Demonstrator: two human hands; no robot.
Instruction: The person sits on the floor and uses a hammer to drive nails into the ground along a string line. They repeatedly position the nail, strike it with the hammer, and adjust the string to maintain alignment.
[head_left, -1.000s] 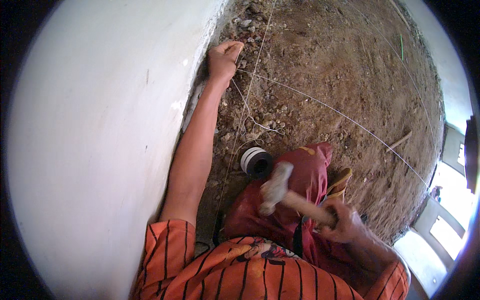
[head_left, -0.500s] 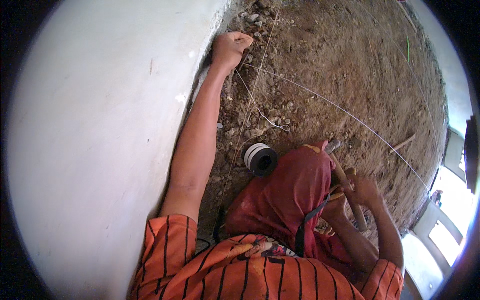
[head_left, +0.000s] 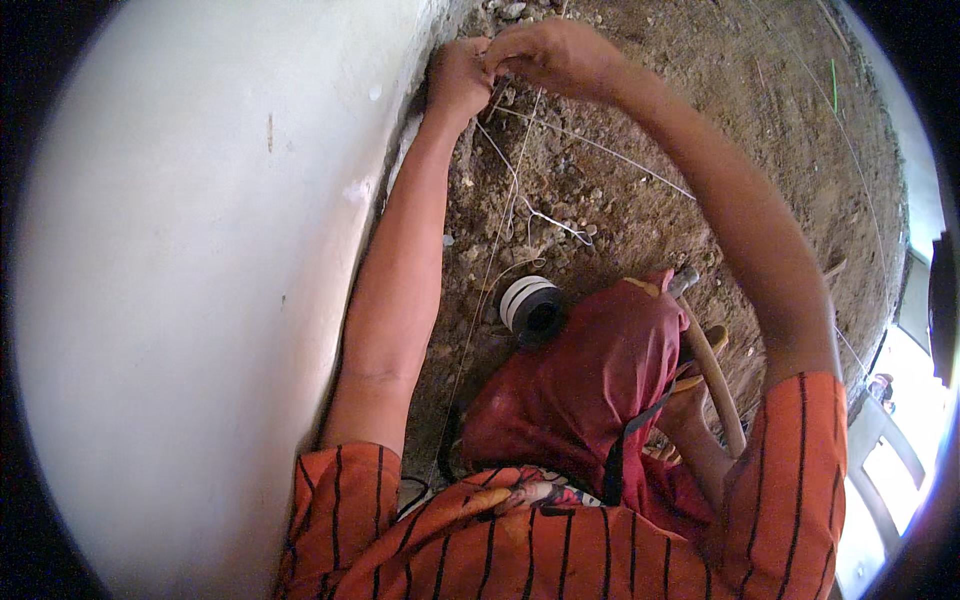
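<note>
My left hand (head_left: 460,80) is closed in a pinch beside the foot of the white wall. My right hand (head_left: 548,52) meets it there, fingers bent together at the left fingertips. What either pinches is hidden; a thin dark piece (head_left: 498,92) shows just below them. White string (head_left: 600,147) runs from near there to the right and passes behind my right forearm. More thin string (head_left: 548,219) lies looped on the soil. A black-and-white spool (head_left: 532,310) rests by my knee. Against my leg leans a hammer (head_left: 712,362) with a wooden handle, untouched by my hands.
The white wall (head_left: 210,260) stands close along my left arm. Rough brown soil (head_left: 610,215) with small stones covers the ground. My red-clad leg (head_left: 590,370) is bent in front of me. A green strip (head_left: 834,86) lies far right; bright openings show beyond.
My right hand has left the hammer area by my leg and reached up and left to my left hand. The hammer stays leaning there. My left hand remains by the wall.
</note>
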